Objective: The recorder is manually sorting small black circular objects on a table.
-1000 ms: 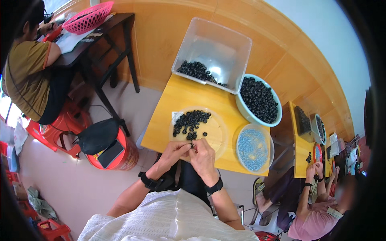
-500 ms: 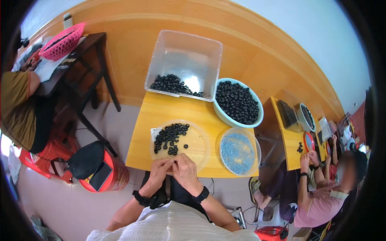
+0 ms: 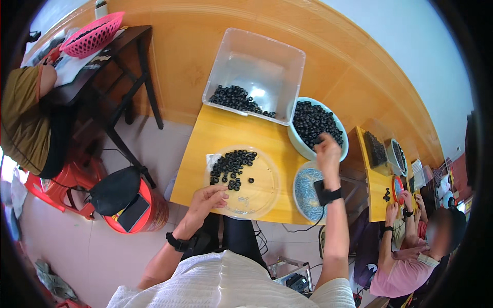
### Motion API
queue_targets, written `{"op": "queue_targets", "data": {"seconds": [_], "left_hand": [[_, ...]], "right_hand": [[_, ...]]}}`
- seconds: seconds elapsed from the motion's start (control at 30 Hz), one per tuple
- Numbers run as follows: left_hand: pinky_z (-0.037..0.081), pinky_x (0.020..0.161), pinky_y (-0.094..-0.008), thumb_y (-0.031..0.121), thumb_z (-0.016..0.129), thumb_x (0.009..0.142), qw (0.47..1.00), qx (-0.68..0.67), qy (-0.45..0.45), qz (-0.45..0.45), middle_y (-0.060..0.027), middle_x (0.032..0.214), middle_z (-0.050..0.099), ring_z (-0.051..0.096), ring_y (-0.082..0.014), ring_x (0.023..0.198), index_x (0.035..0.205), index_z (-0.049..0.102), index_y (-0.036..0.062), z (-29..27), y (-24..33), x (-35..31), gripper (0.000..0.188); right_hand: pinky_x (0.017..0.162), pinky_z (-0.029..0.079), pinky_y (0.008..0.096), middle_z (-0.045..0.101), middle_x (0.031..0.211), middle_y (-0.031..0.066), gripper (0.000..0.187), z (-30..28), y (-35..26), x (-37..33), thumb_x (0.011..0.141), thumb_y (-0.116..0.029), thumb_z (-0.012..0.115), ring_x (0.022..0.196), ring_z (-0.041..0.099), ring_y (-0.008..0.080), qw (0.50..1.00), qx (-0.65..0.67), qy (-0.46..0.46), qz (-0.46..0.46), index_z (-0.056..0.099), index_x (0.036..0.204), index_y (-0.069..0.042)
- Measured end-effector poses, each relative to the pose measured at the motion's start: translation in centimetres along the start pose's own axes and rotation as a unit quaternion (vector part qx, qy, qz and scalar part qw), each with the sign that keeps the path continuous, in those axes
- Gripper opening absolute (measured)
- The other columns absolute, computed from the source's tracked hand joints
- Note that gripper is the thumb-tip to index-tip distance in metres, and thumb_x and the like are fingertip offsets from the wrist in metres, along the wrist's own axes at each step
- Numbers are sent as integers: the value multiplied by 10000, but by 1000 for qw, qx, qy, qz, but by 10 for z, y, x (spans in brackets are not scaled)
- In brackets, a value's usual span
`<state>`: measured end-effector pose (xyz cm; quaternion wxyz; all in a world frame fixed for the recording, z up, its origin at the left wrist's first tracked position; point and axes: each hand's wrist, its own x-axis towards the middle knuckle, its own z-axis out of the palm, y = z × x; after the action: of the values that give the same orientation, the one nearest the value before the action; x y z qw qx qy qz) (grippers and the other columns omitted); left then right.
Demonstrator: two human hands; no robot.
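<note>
My left hand (image 3: 209, 199) is at the near-left rim of a round clear plastic tray (image 3: 269, 197), fingers loosely curled and apart, nothing visible in them. A heap of small black rings (image 3: 233, 164) lies in the tray's left half, with one loose ring (image 3: 251, 180) beside it. My right hand (image 3: 328, 153) is over the near rim of a pale blue bowl (image 3: 304, 149) full of black rings (image 3: 314, 123). Its fingers are bunched together; whatever they pinch is hidden. Below my right wrist, a round dish of small bluish pieces (image 3: 304, 191) is partly covered.
A clear bin (image 3: 257, 56) with black rings stands at the table's back. At left are a red bucket (image 3: 154, 218) with a phone (image 3: 133, 213) on it and a dark table (image 3: 136, 38) with a pink basket (image 3: 92, 38). Co-workers sit on both sides, one in a pink shirt (image 3: 403, 272).
My hands were together at the tray's near edge. The right has gone up and right to the bowl, while the left stays by the tray. The whole view has shifted slightly.
</note>
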<state>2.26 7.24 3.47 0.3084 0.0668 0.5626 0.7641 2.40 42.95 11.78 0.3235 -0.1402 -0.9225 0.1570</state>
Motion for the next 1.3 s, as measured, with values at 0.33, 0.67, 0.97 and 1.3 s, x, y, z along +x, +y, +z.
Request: {"op": "queue_targets", "data": {"seconds": [0.33, 0.67, 0.97, 1.3], "left_hand": [[485, 723, -220, 156, 530, 892, 1000, -11, 20, 5, -47, 888, 614, 575, -88, 768, 1070, 583, 8, -7, -14, -3, 237], [485, 702, -210, 139, 525, 892, 999, -30, 27, 9, -42, 879, 620, 577, -82, 744, 1044, 592, 15, -8, -18, -7, 207], [499, 737, -237, 79, 591, 839, 997, -73, 5, -11, -53, 882, 619, 598, -112, 801, 1037, 566, 12, 2, -22, -10, 210], [510, 758, -268, 36, 567, 838, 988, -156, -3, -15, -57, 858, 615, 618, -145, 770, 961, 558, 21, -4, -27, -15, 124]], "right_hand": [[627, 483, 351, 588, 801, 150, 263, 65, -81, -94, 683, 22, 601, 697, 593, 289, 967, 158, -201, 12, 629, 941, -21], [646, 475, 347, 568, 773, 158, 223, 90, -88, -118, 646, 55, 644, 713, 584, 306, 958, 130, -245, -68, 614, 865, 30], [580, 474, 333, 546, 749, 151, 162, 55, -153, -154, 664, 63, 587, 639, 586, 269, 936, 290, -193, 47, 592, 821, 23], [552, 475, 293, 562, 774, 115, 188, 50, -177, -183, 691, 79, 575, 630, 587, 234, 934, 332, -127, 29, 595, 862, 5]]}}
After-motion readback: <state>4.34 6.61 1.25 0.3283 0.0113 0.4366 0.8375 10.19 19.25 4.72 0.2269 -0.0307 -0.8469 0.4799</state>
